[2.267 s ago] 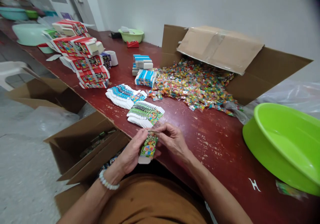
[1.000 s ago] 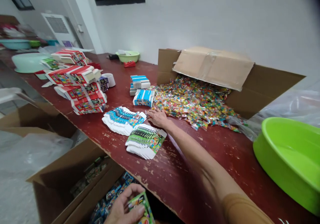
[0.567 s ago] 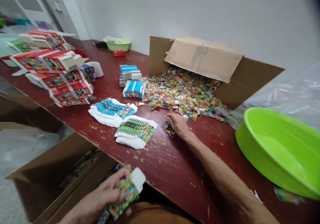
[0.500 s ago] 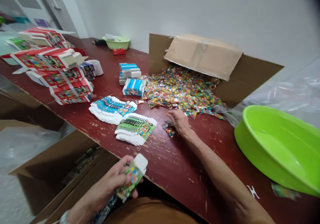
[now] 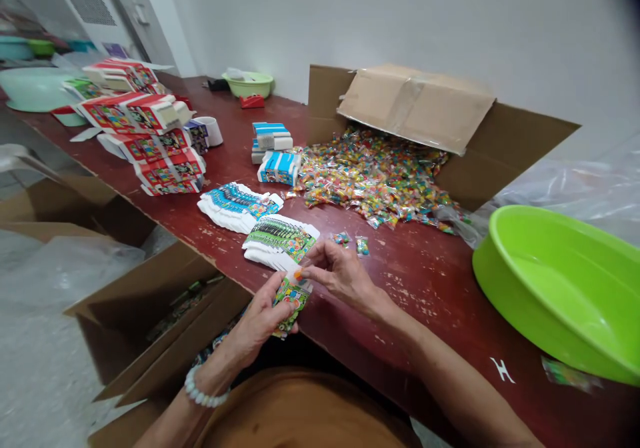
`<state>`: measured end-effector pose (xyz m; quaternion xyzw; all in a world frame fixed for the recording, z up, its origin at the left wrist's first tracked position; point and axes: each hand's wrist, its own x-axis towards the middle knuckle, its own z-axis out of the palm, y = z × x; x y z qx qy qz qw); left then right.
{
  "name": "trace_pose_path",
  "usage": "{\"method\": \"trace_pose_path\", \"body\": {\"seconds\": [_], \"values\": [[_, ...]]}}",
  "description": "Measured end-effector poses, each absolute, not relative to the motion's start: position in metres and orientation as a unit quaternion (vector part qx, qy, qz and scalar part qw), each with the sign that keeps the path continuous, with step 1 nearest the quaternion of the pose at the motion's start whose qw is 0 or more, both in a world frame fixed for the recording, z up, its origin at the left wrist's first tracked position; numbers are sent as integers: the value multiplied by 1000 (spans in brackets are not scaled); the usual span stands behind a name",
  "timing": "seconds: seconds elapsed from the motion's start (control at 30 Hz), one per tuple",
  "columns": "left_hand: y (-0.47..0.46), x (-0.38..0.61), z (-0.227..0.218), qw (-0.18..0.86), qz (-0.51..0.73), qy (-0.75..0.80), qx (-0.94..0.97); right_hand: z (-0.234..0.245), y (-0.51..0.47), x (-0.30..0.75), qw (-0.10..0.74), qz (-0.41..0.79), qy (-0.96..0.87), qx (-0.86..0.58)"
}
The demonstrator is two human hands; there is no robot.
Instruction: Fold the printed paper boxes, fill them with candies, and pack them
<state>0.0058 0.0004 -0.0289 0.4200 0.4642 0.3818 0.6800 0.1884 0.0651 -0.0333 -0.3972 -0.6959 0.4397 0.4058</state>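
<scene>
My left hand (image 5: 260,318), wearing a beaded bracelet, is wrapped around a small green printed carton (image 5: 293,299) at the table's front edge. Over the carton's upper end, my right hand (image 5: 345,276) pinches a small candy packet (image 5: 299,275), of which an orange bit shows. Just beyond the right hand lie a couple of loose candy packets (image 5: 363,245). A fanned stack of green flat cartons (image 5: 275,238) is right behind the left hand, with a fan of blue flat cartons (image 5: 237,205) behind it.
A large candy packet pile (image 5: 370,178) spills from a tipped cardboard box (image 5: 415,108). At right stands a green basin (image 5: 520,301). Bundled red cartons (image 5: 170,161) are stacked at left, blue bundles (image 5: 279,168) mid-table. Below the table edge sits an open cardboard box (image 5: 115,328).
My right hand has come from beside the candy pile to the carton's top, bringing a packet. My left hand has raised the carton slightly to the right. The view has shifted slightly left.
</scene>
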Motion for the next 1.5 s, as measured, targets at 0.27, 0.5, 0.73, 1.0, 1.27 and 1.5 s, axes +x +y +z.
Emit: {"method": "trace_pose_path", "body": {"seconds": [0.27, 0.5, 0.73, 1.0, 1.27, 1.5], "values": [[-2, 12, -25, 655, 408, 472, 426, -13, 57, 189, 380, 259, -821, -338], [-5, 15, -20, 678, 466, 435, 367, -14, 48, 176, 386, 355, -771, -361], [2, 16, -21, 719, 483, 434, 248, -18, 48, 175, 418, 610, -551, -387], [-3, 18, -21, 706, 514, 407, 268, -32, 32, 166, 509, 382, -697, -331], [-1, 21, -3, 752, 497, 386, 197, -25, 28, 168, 434, 484, -647, -400], [-1, 20, -13, 719, 517, 408, 222, -21, 33, 163, 443, 472, -649, -400]]}}
